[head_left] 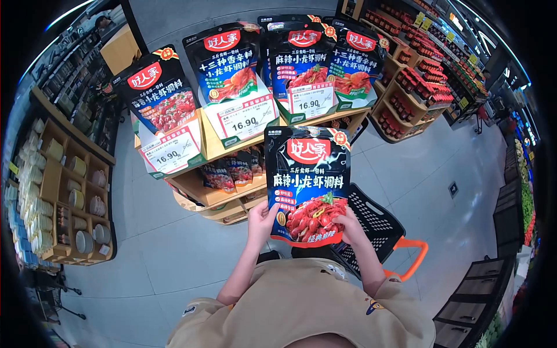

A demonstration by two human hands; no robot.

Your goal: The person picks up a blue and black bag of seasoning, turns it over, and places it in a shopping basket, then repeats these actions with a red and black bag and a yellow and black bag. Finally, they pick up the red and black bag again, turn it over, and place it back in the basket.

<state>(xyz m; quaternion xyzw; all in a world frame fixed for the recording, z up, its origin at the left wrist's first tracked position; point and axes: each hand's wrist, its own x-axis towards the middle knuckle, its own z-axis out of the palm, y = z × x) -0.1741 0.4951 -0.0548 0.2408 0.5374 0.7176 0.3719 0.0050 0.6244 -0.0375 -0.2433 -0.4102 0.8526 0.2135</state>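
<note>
Upright in front of my chest is a black and blue pouch of crayfish seasoning (309, 185), its printed front facing me. My left hand (264, 219) grips its lower left edge, thumb on the front. On the lower right edge my right hand (349, 225) holds it the same way; the other fingers of both hands are mostly hidden behind the pouch. Beyond it, similar pouches (232, 66) stand on a wooden display shelf (217, 149), each behind a white price tag (246, 120) reading 16.90. More small pouches (235, 173) sit on the lower shelf.
A black shopping basket with an orange handle (415, 249) is beside me on the right. Shelves of red-lidded jars (420, 87) stand at the back right. Wooden shelves with bowls and plates (84, 242) are at left. Grey floor tiles (174, 249) lie between.
</note>
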